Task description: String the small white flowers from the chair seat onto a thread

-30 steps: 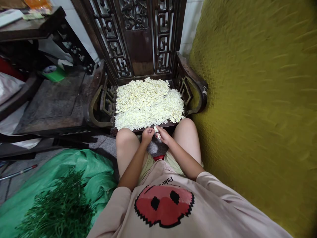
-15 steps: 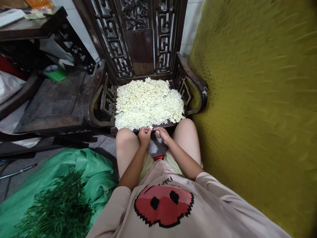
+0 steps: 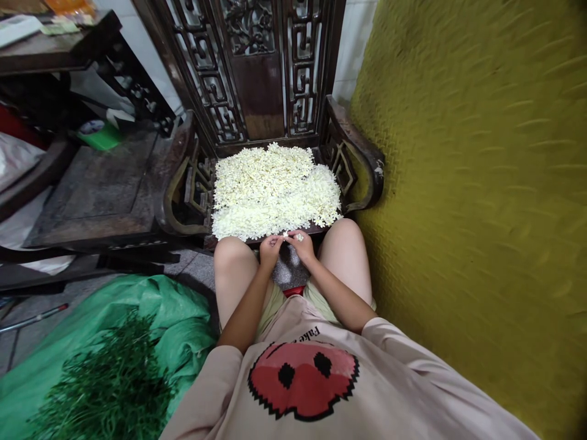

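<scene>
A thick layer of small white flowers covers the seat of a carved dark wooden chair. Just off its front edge, between my knees, my left hand is closed in a pinch; what it grips is too small to make out. My right hand meets it, thumb and finger pinching a single white flower where the fingertips come together. Another white flower shows against the fingers of my right hand.
A yellow textured surface rises close on the right. On the left stands a second wooden chair with a green tape roll on it. Green leafy stems lie on a green sheet at the lower left.
My hands have come together at the fingertips. The single flower sits a little further right, at my right fingertips, and a second flower now shows at my right hand's fingers.
</scene>
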`<action>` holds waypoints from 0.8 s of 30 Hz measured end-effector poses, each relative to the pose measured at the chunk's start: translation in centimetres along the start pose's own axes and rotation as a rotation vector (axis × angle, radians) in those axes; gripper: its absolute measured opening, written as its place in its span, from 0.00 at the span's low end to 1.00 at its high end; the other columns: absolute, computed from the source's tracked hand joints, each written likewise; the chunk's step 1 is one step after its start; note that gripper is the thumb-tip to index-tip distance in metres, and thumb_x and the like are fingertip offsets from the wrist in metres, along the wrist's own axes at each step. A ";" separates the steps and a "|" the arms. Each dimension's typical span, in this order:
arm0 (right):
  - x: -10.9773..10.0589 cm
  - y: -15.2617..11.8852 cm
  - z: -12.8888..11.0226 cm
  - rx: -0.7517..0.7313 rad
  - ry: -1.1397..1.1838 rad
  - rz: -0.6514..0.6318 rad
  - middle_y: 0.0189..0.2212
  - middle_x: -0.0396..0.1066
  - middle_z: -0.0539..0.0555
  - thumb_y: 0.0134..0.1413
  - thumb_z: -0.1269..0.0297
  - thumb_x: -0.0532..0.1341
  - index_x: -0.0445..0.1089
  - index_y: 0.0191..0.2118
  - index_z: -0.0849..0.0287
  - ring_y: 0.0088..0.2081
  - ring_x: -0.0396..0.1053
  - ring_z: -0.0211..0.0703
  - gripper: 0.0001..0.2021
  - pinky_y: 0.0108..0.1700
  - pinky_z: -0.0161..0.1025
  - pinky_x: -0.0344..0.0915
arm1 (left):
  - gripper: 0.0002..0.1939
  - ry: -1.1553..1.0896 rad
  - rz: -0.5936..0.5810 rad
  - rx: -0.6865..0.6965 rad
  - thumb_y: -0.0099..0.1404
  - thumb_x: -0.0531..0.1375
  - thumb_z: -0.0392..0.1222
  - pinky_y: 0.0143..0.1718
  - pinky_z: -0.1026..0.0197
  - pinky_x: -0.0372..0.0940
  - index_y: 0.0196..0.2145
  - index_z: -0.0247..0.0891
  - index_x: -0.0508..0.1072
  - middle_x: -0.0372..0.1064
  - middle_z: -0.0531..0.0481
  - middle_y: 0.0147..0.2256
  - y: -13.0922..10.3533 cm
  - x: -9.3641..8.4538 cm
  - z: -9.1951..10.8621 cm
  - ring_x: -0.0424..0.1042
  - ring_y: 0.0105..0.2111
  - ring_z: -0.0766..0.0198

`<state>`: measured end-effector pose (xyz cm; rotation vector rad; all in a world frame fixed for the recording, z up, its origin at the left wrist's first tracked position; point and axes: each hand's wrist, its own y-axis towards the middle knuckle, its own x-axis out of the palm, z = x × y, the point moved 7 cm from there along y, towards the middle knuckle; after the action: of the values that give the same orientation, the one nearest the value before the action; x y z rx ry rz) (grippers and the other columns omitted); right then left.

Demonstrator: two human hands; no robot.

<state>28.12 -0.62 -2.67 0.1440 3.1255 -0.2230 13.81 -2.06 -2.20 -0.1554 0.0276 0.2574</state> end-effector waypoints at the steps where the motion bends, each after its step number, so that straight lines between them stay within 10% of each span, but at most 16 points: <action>1: -0.1 0.0 -0.1 -0.008 -0.006 0.016 0.18 0.62 0.46 0.36 0.54 0.66 0.72 0.31 0.59 0.23 0.58 0.36 0.15 0.29 0.35 0.58 | 0.09 -0.017 -0.018 -0.004 0.50 0.62 0.45 0.36 0.61 0.61 0.25 0.36 0.72 0.70 0.50 0.26 0.0 0.1 0.0 0.67 0.29 0.64; 24: 0.4 -0.4 -0.2 0.152 0.149 -0.072 0.24 0.73 0.52 0.32 0.54 0.67 0.73 0.26 0.60 0.28 0.67 0.41 0.15 0.30 0.36 0.61 | 0.16 -0.424 -0.228 -0.484 0.47 0.67 0.48 0.25 0.69 0.57 0.28 0.37 0.69 0.66 0.53 0.26 -0.3 1.8 -3.2 0.65 0.24 0.73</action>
<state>27.67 -0.93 -2.40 0.0503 3.2622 -0.4728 15.57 -2.40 -5.42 -0.5786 -0.4739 0.0609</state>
